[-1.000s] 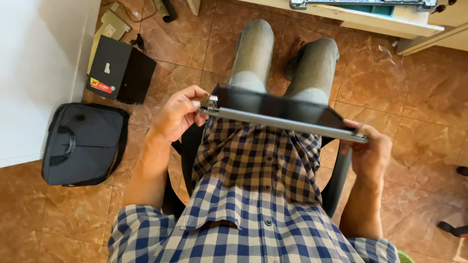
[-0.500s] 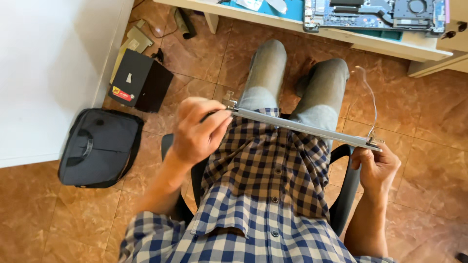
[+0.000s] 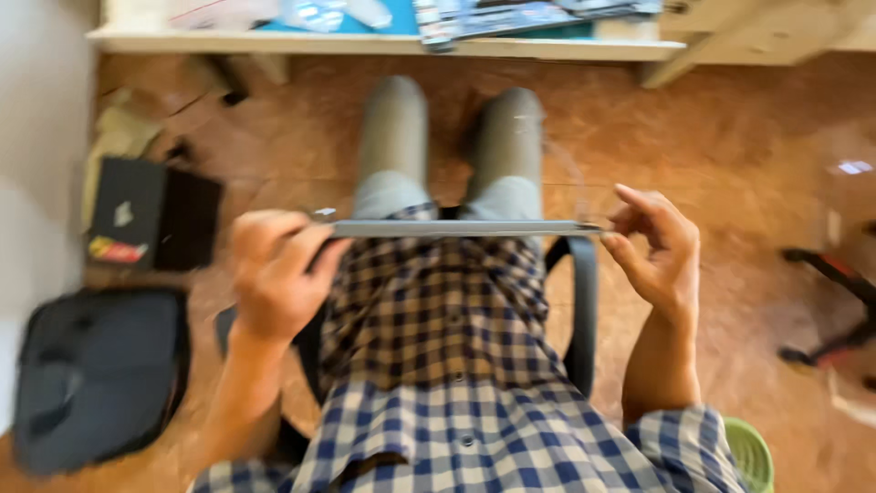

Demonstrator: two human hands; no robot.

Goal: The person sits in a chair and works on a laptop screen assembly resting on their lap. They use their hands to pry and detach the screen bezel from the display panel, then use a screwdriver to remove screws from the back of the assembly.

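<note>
I sit on a chair and look down at my lap. A thin flat grey panel (image 3: pixel 465 228), seen edge-on, is held level across my knees. My left hand (image 3: pixel 274 278) is closed around its left end. My right hand (image 3: pixel 659 246) holds the right end between fingertips and thumb, the other fingers spread. A thin wire loops up from the panel's right part. The frame is blurred by motion.
A desk edge (image 3: pixel 383 44) with an opened laptop base (image 3: pixel 538 16) runs along the top. A black box (image 3: pixel 151 215) and a dark bag (image 3: pixel 96 370) lie on the tiled floor at left. A green basket (image 3: pixel 750 452) shows bottom right, a chair base (image 3: pixel 835 301) at right.
The panel has turned from showing its dark face to lying edge-on and level. My view has tipped up toward the desk, and my right hand has risen with the panel's right end.
</note>
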